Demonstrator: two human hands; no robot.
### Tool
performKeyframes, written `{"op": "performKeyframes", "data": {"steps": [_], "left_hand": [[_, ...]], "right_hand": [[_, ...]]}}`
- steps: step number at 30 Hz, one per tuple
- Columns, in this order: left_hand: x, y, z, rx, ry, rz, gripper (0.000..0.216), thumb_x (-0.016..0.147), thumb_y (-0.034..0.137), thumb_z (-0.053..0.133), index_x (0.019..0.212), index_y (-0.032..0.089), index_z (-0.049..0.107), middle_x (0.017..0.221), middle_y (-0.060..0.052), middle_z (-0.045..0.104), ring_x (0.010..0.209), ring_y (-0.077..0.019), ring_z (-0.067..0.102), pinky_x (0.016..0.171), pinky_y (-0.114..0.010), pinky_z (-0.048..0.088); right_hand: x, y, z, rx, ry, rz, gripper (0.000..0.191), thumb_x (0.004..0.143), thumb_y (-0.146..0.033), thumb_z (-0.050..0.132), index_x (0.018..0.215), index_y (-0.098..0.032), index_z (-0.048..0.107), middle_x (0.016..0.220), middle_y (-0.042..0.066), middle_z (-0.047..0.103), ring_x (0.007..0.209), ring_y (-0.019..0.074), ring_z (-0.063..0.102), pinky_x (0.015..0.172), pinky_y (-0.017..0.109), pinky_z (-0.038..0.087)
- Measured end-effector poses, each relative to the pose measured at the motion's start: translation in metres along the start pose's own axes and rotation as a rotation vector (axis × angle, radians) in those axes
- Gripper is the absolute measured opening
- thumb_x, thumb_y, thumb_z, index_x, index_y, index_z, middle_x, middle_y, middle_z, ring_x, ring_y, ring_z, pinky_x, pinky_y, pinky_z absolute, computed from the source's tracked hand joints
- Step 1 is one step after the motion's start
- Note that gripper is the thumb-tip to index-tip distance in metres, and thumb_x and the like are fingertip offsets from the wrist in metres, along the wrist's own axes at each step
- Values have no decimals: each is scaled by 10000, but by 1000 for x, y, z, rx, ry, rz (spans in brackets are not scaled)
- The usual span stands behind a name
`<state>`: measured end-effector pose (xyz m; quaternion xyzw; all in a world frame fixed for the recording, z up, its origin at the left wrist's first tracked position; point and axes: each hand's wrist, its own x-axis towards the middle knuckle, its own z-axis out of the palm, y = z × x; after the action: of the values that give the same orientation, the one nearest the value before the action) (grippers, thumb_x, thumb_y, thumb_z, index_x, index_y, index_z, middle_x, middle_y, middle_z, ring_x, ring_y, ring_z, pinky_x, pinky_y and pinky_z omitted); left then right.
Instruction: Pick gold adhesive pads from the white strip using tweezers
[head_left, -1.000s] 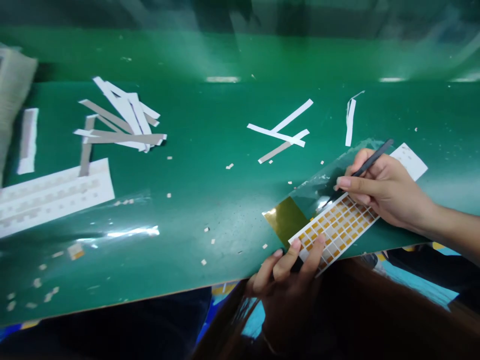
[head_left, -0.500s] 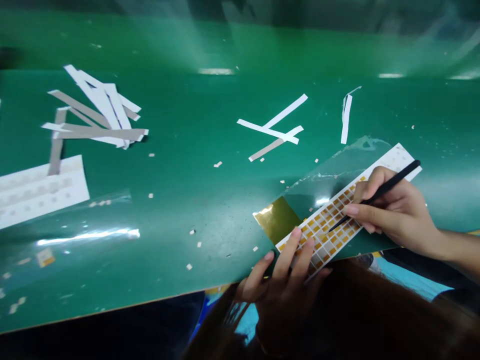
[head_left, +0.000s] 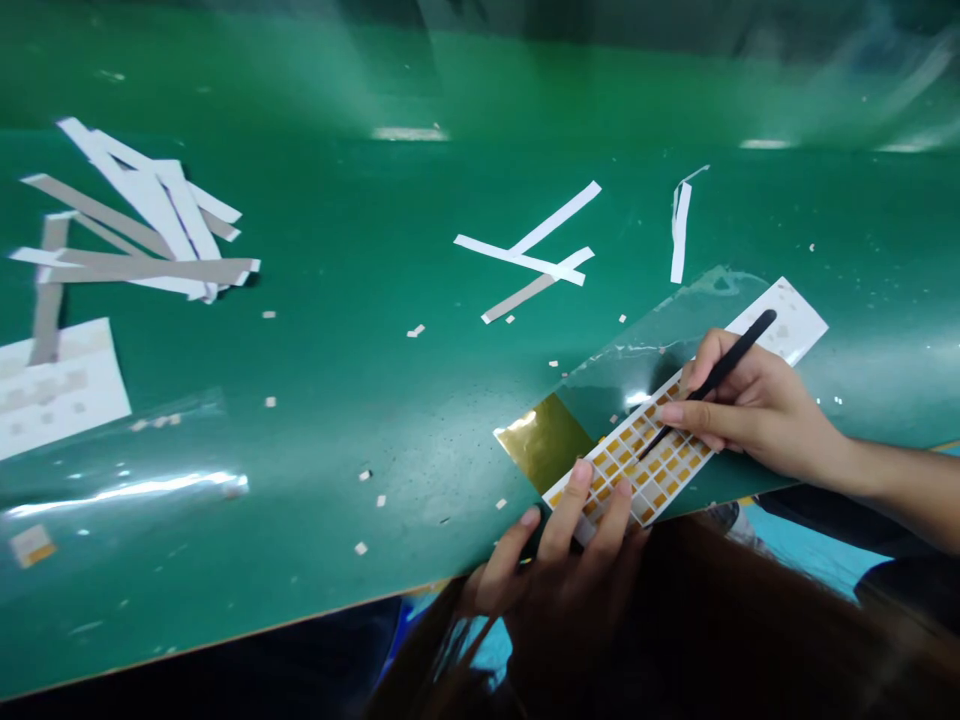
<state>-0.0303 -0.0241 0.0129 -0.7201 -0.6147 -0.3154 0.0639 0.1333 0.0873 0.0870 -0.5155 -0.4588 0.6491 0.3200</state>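
Black tweezers (head_left: 731, 357) sit pinched in my right hand (head_left: 765, 405). Their thin tip points down onto a white sticker sheet (head_left: 787, 315) laid slantwise by the table's front edge. Rows of small amber pieces (head_left: 679, 463) fill a grid on it; some cells look pale. My left hand (head_left: 562, 550) lies over the sheet's lower left end, two spread fingertips pressing on it and the others beside it. A shiny gold film square (head_left: 551, 440) touches the sheet's left end. Clear film (head_left: 645, 340) lies along the far side. My right fingers hide part of the grid.
Several white and grey paper strips (head_left: 172, 215) are heaped at the left, over another white sheet (head_left: 67, 385). More strips (head_left: 525, 258) lie mid-table, and one strip (head_left: 680, 235) stands apart. Tiny scraps dot the green table (head_left: 337, 400), whose front edge runs below.
The view has shifted, so the things on the table appear farther left. My right hand and the tweezers have moved slightly left and lower along the grid. My left hand stays on the sheet.
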Motion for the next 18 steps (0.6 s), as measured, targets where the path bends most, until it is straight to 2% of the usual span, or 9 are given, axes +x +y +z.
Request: {"op": "performKeyframes", "data": {"steps": [7,13,16,18], "left_hand": [[-8,-2,-1,25,-43,8,418,798,354,612,1203,360,508,1232,18,588,842,-130,542,851,-348,328],[-12,-3,1,49,-42,-49,422,759,410,639,1169,392,537,1200,41,603,882,-181,496,839,-383,305],[-12,-2,2,-1,5,-49,405,766,394,639,1161,356,555,1240,21,573,921,-181,474,849,-368,304],[-11,-2,2,-119,-33,-59,443,760,347,661,1187,331,544,1283,8,539,933,-172,469,865,-352,292]], "right_hand": [[0,1,0,19,8,-3,384,618,-166,811,698,-192,436,553,-88,569,377,39,483,336,149,354],[0,0,0,-48,27,8,364,655,-229,793,707,-201,434,575,-65,592,386,56,497,335,166,358],[0,1,-1,-61,23,5,360,660,-240,790,713,-206,436,576,-62,595,390,63,500,338,174,364],[0,2,-1,-52,17,-6,361,656,-233,793,713,-207,437,575,-64,592,393,62,497,341,175,367]]}}
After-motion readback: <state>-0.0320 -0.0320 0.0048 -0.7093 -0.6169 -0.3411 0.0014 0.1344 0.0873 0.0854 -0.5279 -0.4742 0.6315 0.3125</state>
